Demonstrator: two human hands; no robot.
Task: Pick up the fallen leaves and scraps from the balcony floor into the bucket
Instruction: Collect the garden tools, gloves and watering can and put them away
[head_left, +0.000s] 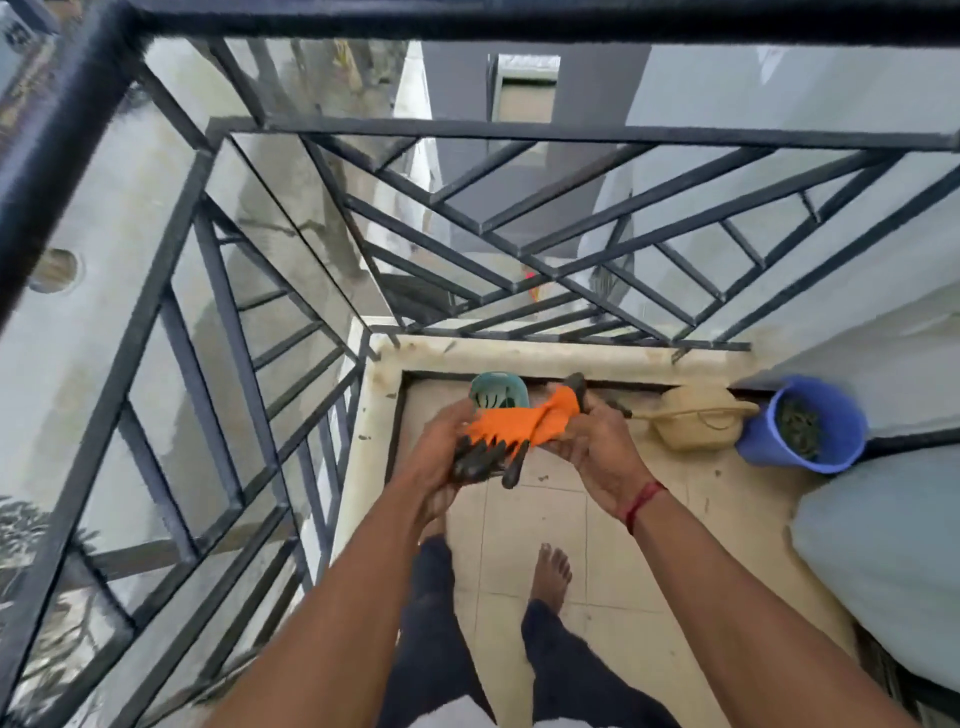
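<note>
The left hand (440, 457) and the right hand (597, 449) are raised together in front of the body, both holding a pair of orange fabric work gloves with black coated fingertips (519, 427). The left hand grips the black fingertip end, which hangs down past its palm. The right hand's fingers curl round the cuff end, which points up and away. The gloves stretch between the two hands, so the hands sit close but do not touch. A red thread band (642, 503) circles the right wrist.

Below the hands lies the pale tiled balcony floor (550, 525), where a bare foot (554, 576) stands under dark trouser legs. A few small dark scraps (543, 477) lie on the tiles just beneath the gloves.

Behind the hands, against the raised pale kerb (519, 355), stands a teal plastic slotted pot (498, 387), partly hidden by the gloves. To the right of it a beige plastic watering can (696, 423) rests on the floor. Just beside the can, in the corner by the wall, sits the blue plastic bucket (754, 442), tilted toward the camera and holding a heap of dark green leaves (798, 429).

A large pale grey-blue sack (883, 561) leans at the right edge. A black metal railing with slanted bars (467, 134) runs round the left and far sides of the balcony.
</note>
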